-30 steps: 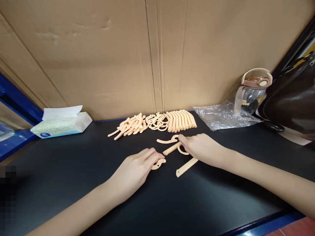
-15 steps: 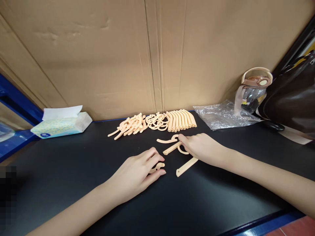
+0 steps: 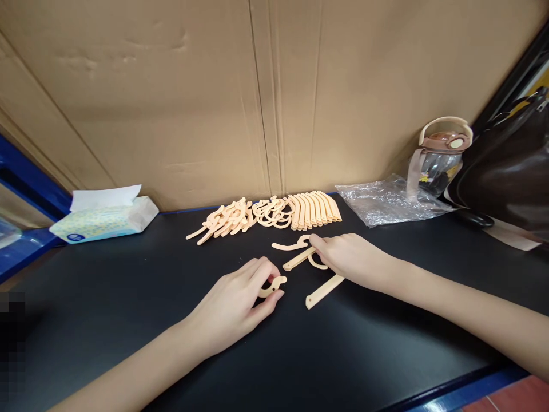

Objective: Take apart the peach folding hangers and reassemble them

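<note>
My left hand (image 3: pixel 242 297) is curled around a small cream plastic hook piece (image 3: pixel 273 289), whose wavy end with a hole shows between thumb and fingers. The rest of it is hidden by the hand. My right hand (image 3: pixel 349 254) is closed low over several loose cream parts. By its fingertips lies a curved arm piece (image 3: pixel 289 246). Below that, a straight arm (image 3: pixel 295 261) and a ring-shaped hook (image 3: pixel 317 263) reach out from under the hand. Another straight arm (image 3: pixel 323 293) lies nearer me, its far end covered. What the right fingers grip is hidden.
At the back of the black table (image 3: pixel 128 320) lie a pile of curved arms (image 3: pixel 227 220), a heap of hooks (image 3: pixel 272 212) and a neat row of arms (image 3: pixel 315 210). A tissue pack (image 3: pixel 107 220) lies left; a clear plastic bag (image 3: pixel 386 200) and water bottle (image 3: pixel 441 166) are right.
The left fingers have closed in on the hook piece, and its visible end has tilted up slightly. The right hand and the parts beside it look unmoved.
</note>
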`<state>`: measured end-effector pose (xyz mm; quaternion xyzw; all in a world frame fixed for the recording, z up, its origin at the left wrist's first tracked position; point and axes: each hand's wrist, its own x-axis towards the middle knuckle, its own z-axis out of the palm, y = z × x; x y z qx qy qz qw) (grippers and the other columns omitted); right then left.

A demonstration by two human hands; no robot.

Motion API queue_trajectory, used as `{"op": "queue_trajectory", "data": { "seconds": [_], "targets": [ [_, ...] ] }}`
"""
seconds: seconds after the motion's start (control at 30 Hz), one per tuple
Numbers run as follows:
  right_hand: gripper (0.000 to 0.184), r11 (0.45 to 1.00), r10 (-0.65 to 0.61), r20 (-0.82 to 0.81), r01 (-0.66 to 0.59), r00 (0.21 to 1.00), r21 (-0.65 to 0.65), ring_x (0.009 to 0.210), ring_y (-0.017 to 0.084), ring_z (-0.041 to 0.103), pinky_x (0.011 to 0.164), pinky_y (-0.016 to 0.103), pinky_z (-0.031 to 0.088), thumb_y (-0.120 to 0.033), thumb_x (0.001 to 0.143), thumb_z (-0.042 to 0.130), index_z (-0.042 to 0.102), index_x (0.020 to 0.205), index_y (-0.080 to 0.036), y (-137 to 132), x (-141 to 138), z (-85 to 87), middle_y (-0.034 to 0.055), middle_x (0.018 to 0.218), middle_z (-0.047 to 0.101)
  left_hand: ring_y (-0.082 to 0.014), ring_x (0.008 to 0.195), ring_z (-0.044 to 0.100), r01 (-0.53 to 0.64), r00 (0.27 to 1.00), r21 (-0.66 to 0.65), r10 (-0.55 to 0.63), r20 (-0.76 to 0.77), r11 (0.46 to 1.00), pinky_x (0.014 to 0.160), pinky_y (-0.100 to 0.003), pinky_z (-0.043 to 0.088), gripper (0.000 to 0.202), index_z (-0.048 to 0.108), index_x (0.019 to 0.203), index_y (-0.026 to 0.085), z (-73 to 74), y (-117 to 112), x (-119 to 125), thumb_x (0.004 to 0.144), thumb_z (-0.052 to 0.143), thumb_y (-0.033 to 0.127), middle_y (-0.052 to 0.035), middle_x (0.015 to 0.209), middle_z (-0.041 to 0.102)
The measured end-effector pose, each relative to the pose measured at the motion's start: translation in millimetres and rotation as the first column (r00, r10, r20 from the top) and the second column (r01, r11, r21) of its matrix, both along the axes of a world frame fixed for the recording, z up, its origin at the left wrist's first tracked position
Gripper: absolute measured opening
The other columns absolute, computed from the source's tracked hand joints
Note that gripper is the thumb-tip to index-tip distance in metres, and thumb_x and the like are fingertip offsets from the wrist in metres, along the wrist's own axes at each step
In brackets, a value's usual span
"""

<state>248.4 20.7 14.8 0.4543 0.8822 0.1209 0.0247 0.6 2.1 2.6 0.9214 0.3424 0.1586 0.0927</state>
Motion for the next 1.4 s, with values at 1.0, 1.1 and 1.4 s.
{"op": "queue_trajectory", "data": {
  "seconds": [1.0,1.1,1.4],
  "targets": [
    [0.020,0.781,0.188,-0.566,-0.472,0.803,-0.410,0.080,0.014,0.054,0.067,0.023,0.036,-0.030,0.077,0.081,0.066,0.079,-0.018,4,12,16.6,-0.0023,0.083,0.058,-0.0145,0.069,0.058,0.101,0.991,0.039,-0.097,-0.095,0.994,0.055,-0.024,0.039,0.013,0.040,0.100,0.022,0.2,-1,0,0.102,0.033,0.033,0.0015,0.088,0.058],
    [0.015,0.802,0.170,-0.536,-0.432,0.827,-0.412,0.076,0.013,0.054,0.065,0.022,0.036,-0.022,0.080,0.077,0.063,0.078,-0.017,-1,7,16.2,-0.0020,0.083,0.058,-0.0151,0.070,0.058,0.092,0.988,0.035,-0.087,-0.126,0.995,0.056,-0.025,0.040,0.013,0.043,0.101,0.022,0.9,-1,0,0.101,0.035,0.032,0.0015,0.088,0.058],
    [0.014,0.887,0.333,-0.437,-0.435,0.836,-0.156,0.067,0.013,0.049,0.058,0.024,0.033,-0.020,0.092,0.062,0.053,0.082,-0.017,-12,-4,4.8,-0.0010,0.078,0.053,-0.0146,0.073,0.059,0.098,0.990,0.021,-0.096,-0.102,0.995,0.059,-0.025,0.040,0.015,0.047,0.103,0.022,0.1,0,0,0.101,0.034,0.030,0.0004,0.091,0.061]
  ]
}}
